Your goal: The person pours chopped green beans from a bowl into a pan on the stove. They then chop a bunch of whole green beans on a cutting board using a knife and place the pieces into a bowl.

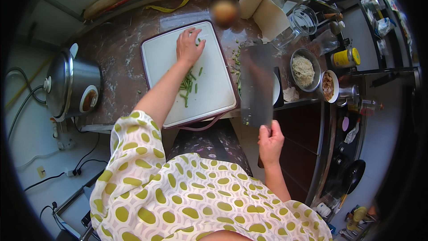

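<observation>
My left hand (189, 47) reaches over the far part of a white cutting board (214, 83) with a dark purple rim. Its fingers are at a small green piece; whether they pinch it cannot be told. Cut green bean pieces (189, 83) lie on the board's middle, partly behind my left forearm. In my right hand (271, 144) is the handle of a wide cleaver (257, 83), held right of the board with its blade pointing away from me. Green bits cling to the blade. Behind it, more cut green pieces (236, 55) and part of a white plate (276, 88) show.
A rice cooker (83, 83) stands at the left. On the right are a metal bowl of noodles (317, 83), a bowl of meat pieces (335, 95), a yellow-labelled jar (344, 57) and a glass pitcher (302, 20). A paper towel roll (251, 1) stands behind.
</observation>
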